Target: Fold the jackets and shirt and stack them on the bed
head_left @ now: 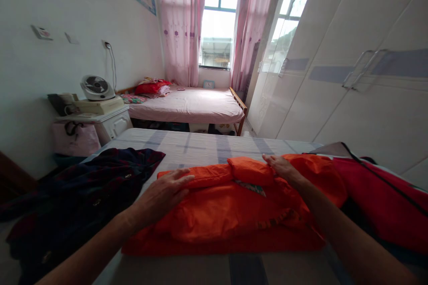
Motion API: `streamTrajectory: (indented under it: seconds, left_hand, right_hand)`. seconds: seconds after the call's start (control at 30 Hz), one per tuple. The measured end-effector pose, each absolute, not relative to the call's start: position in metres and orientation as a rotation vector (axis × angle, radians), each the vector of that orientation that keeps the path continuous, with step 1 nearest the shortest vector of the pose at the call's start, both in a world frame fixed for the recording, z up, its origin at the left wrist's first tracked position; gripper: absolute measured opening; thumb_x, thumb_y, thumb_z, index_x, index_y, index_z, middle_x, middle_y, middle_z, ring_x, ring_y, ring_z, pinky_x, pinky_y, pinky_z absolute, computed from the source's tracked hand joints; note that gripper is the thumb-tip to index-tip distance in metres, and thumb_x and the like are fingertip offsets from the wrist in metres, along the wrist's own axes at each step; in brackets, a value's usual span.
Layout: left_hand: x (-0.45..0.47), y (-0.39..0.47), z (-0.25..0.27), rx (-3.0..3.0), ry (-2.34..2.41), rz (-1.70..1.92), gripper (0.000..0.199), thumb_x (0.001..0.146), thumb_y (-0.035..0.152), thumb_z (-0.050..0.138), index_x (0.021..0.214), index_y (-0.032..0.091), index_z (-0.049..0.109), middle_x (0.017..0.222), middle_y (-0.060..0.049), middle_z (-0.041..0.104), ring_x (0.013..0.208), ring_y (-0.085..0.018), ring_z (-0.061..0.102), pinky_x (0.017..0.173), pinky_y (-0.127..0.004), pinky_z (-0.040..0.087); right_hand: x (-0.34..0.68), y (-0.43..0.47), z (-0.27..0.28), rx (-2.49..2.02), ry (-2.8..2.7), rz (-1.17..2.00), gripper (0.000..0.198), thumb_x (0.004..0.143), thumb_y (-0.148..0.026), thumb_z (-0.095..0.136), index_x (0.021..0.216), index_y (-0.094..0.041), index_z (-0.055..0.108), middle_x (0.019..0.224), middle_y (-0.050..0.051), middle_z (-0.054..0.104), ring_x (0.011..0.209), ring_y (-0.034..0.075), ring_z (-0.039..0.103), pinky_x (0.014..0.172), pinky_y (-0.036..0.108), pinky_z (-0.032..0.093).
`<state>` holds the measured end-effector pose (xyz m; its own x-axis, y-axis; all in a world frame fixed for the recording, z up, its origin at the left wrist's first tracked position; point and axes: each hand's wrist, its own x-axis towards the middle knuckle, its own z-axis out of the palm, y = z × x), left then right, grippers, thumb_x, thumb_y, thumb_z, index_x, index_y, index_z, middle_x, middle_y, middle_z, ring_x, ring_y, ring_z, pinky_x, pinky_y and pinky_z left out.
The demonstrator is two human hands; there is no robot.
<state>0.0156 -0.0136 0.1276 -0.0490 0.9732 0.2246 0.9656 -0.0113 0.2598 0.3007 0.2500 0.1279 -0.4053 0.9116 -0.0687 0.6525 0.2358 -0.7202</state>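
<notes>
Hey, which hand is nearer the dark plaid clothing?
Left: your left hand is just right of the dark plaid clothing, on the orange garment; your right hand is farther right.

Open sheet (200, 146) lies beyond the orange garment (207, 213), dark clothing (80, 191) blocking left.

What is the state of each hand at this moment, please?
Left hand: open, at the left part of the bright orange cloth garment.
Right hand: at the garment's far edge; whether it grips cannot be told.
</notes>
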Motion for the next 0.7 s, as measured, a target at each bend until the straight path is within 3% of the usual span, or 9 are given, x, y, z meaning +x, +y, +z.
streamTrajectory:
  seconds: [0.1,0.3,0.5,0.63,0.7]
  left_hand:
    - [0.020,-0.004,0.113,2.198,2.265,0.388,0.045,0.083,0.016,0.049,0.129,0.019,0.053,0.138,-0.012,0.050,0.127,-0.026,0.045,0.107,-0.043,0.036]
    - [-0.003,0.000,0.097,2.227,2.369,0.483,0.041,0.085,0.007,0.043,0.121,0.019,0.060,0.132,-0.010,0.055,0.127,-0.025,0.047,0.106,-0.043,0.039]
    - [-0.012,-0.012,0.083,2.130,2.154,0.488,0.034,0.089,0.019,0.043,0.117,0.021,0.063,0.132,-0.008,0.056,0.124,-0.022,0.050,0.105,-0.039,0.040]
    - [0.002,-0.007,0.103,1.974,2.107,0.633,0.034,0.088,0.018,0.040,0.105,0.022,0.069,0.124,-0.006,0.062,0.117,-0.021,0.055,0.105,-0.038,0.040]
    - [0.016,0.001,0.118,1.876,2.060,0.865,0.036,0.089,0.024,0.041,0.118,0.020,0.061,0.126,-0.007,0.060,0.118,-0.022,0.054,0.104,-0.039,0.041]
  right_hand:
    - [0.289,0.250,0.125,-1.418,-2.223,1.105,0.030,0.070,-0.045,0.059,0.065,-0.015,0.058,0.058,0.001,0.057,0.054,0.013,0.051,0.046,0.022,0.039]
    - [0.305,0.212,0.142,-1.006,-1.997,1.278,0.031,0.076,-0.046,0.055,0.091,-0.019,0.057,0.083,0.003,0.064,0.069,0.015,0.059,0.059,0.023,0.048]
    - [0.342,0.188,0.117,-0.942,-1.701,1.629,0.022,0.072,-0.032,0.059,0.092,-0.023,0.056,0.089,0.004,0.067,0.077,0.019,0.064,0.070,0.030,0.053]
    - [0.341,0.181,0.119,-0.850,-1.760,1.545,0.016,0.071,-0.025,0.061,0.085,-0.021,0.058,0.085,0.001,0.067,0.074,0.017,0.062,0.067,0.028,0.051]
    - [0.333,0.172,0.134,-0.777,-1.986,1.399,0.010,0.068,-0.022,0.060,0.078,-0.020,0.060,0.082,0.002,0.066,0.077,0.019,0.062,0.070,0.029,0.050]
